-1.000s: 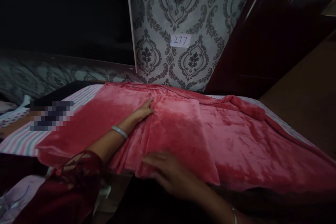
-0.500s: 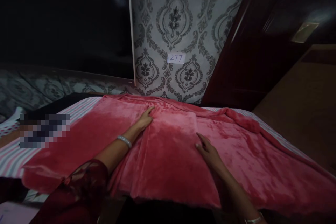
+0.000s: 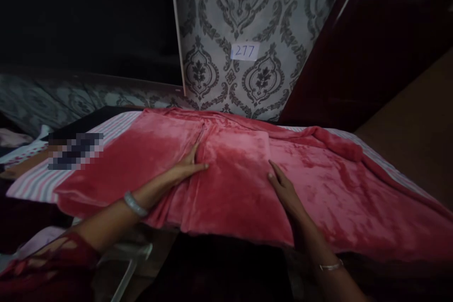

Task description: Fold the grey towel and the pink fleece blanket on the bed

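Note:
A plush coral-red blanket (image 3: 237, 188) lies across the striped cloth, with a folded panel in its middle and smooth layers to both sides. My left hand (image 3: 184, 168) rests along the crease at the panel's left side. Its thumb stretches right over the panel, apart from the fingers, which point away along the crease. At the panel's right edge is my right hand (image 3: 285, 190), touching the plush with thumb and fingers apart. The palm side of each hand is hidden.
A pink, grey and white striped cloth (image 3: 116, 127) shows at the blanket's left and back right. A large dark screen (image 3: 88, 23) stands at the back left. Patterned wallpaper bears a paper label (image 3: 245, 51) reading 277. A pixelated patch covers something at the left.
My left hand has come nearer to me along the crease, its thumb now spread to the right. My right hand stays at the panel's right edge. The camera view has tilted down.

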